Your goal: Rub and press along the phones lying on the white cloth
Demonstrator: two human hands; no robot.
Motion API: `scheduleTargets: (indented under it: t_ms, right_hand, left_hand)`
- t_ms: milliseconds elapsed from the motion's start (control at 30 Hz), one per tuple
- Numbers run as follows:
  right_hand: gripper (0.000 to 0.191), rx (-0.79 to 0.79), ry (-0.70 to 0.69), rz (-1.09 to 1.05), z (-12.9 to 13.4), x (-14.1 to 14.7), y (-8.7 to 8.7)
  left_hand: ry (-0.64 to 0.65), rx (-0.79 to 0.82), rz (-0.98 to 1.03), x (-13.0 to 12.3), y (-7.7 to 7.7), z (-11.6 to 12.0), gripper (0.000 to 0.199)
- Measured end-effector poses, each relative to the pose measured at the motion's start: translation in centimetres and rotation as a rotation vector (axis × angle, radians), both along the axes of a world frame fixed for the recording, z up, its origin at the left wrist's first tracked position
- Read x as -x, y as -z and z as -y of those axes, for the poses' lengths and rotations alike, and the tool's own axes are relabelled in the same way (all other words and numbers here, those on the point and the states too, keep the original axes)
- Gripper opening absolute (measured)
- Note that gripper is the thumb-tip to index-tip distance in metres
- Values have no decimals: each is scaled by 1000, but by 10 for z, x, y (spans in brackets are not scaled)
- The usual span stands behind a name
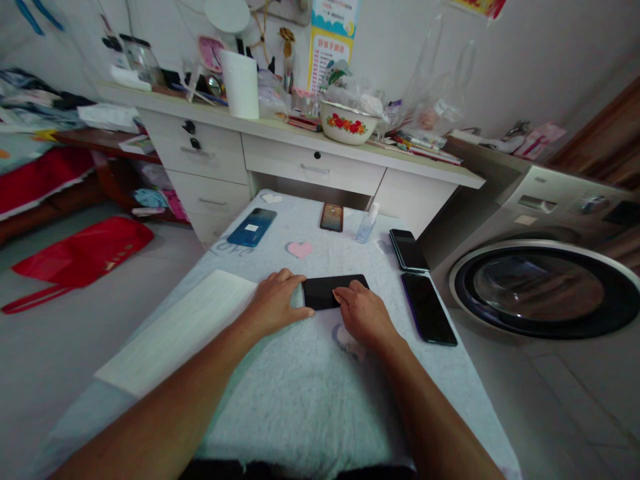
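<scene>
A black smartphone (pixel 321 294) lies flat, screen up, on the cloth-covered table in front of me. My left hand (pixel 277 300) grips its left end, thumb at the near edge and fingers by the far corner. My right hand (pixel 364 312) rests over its right part with the fingers bunched together on the screen; whatever they hold, if anything, is hidden. Beyond the phone stands a small clear spray bottle (pixel 367 225). A folded white cloth (pixel 180 332) lies to the left, beside my left forearm.
A blue phone (pixel 253 227) lies at the far left, a brownish phone (pixel 332 217) at the far middle. Stacked phones (pixel 409 250) and a dark phone (pixel 429 309) line the right edge. A white desk (pixel 315 163) stands behind, a washing machine (pixel 545 220) at right.
</scene>
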State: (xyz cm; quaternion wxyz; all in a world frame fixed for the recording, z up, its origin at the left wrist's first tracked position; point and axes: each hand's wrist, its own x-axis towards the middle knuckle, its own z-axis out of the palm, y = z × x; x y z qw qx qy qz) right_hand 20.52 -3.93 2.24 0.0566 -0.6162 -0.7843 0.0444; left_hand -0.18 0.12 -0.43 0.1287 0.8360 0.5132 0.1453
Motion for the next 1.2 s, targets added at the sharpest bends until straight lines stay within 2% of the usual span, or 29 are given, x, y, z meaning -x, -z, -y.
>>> scheduleTargets:
  t_ms: [433, 1200]
  right_hand:
    - [25, 17, -82, 7, 2, 8, -1]
    - [30, 26, -53, -32, 1, 4, -2]
  left_hand:
    - [-11, 10, 2, -1, -1, 0, 65]
    - [0, -4, 20, -1, 1, 0, 64]
